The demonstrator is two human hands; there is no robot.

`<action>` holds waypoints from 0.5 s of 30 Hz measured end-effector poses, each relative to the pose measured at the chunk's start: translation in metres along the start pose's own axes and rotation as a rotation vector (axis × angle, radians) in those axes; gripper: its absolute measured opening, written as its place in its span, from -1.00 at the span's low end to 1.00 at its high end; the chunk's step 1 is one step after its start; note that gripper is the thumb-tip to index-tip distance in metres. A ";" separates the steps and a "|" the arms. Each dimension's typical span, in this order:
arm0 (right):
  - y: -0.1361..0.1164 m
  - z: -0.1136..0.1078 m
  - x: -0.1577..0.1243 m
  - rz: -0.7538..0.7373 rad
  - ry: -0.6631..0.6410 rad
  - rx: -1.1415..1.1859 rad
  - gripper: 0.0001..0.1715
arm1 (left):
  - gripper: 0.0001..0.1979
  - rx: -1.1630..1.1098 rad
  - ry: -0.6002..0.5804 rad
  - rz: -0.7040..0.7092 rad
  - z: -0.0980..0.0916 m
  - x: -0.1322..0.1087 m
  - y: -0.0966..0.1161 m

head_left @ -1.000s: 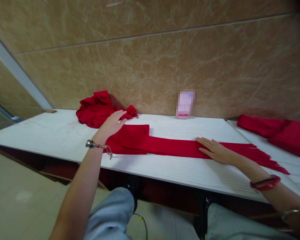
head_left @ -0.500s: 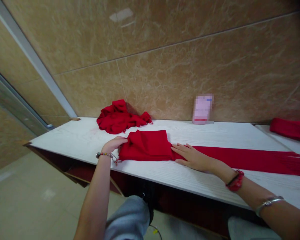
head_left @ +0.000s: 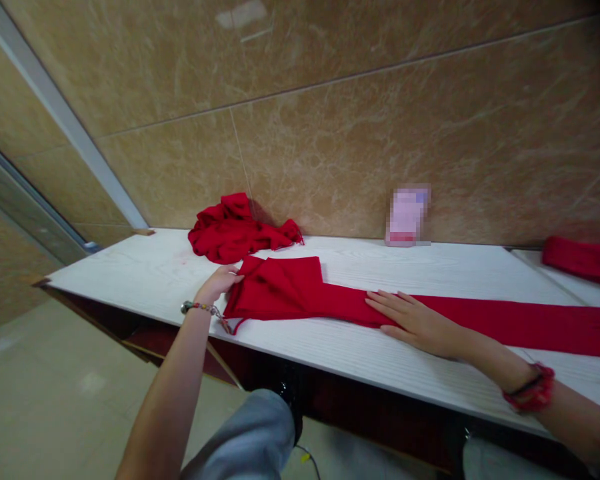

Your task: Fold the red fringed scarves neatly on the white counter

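A long red scarf [head_left: 290,290] lies along the white tabletop, its left part folded into a wide block and its right part a narrow strip with a fringed end. At the block's left edge, my left hand [head_left: 221,281] pinches the cloth between thumb and fingers. My right hand [head_left: 413,320] rests flat on the strip, palm down, with its fingers stretched toward the left. Behind the folded part, a crumpled red scarf [head_left: 240,233] sits in a heap against the wall.
A blurred pink card or box [head_left: 407,217] stands against the marble wall at the back. Another folded red cloth [head_left: 580,260] lies at the far right. The white table [head_left: 125,267] has its front edge above dark open shelving.
My right hand has slid right along the scarf, away from the folded block. My left hand has shifted slightly left with the block's edge, and more of the strip shows between the hands.
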State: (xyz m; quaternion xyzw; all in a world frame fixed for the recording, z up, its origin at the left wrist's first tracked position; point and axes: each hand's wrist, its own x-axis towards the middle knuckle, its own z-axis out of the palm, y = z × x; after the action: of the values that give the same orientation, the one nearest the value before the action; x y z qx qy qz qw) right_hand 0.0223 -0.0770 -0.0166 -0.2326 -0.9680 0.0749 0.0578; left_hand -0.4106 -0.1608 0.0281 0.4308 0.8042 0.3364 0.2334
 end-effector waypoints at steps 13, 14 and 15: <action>0.047 -0.010 -0.062 0.125 0.004 0.037 -0.34 | -0.58 0.715 0.418 -0.078 -0.063 0.027 -0.036; 0.052 -0.010 -0.067 0.138 0.001 0.037 -0.33 | -0.54 0.728 0.461 -0.063 -0.056 0.024 -0.036; 0.056 -0.011 -0.072 0.145 -0.003 0.038 -0.32 | -0.51 0.738 0.509 -0.025 -0.047 0.021 -0.035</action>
State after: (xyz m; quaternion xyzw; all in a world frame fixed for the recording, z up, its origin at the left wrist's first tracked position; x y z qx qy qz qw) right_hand 0.1122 -0.0592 -0.0208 -0.3011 -0.9470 0.0975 0.0552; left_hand -0.4711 -0.1733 0.0315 0.3790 0.9074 0.1193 -0.1372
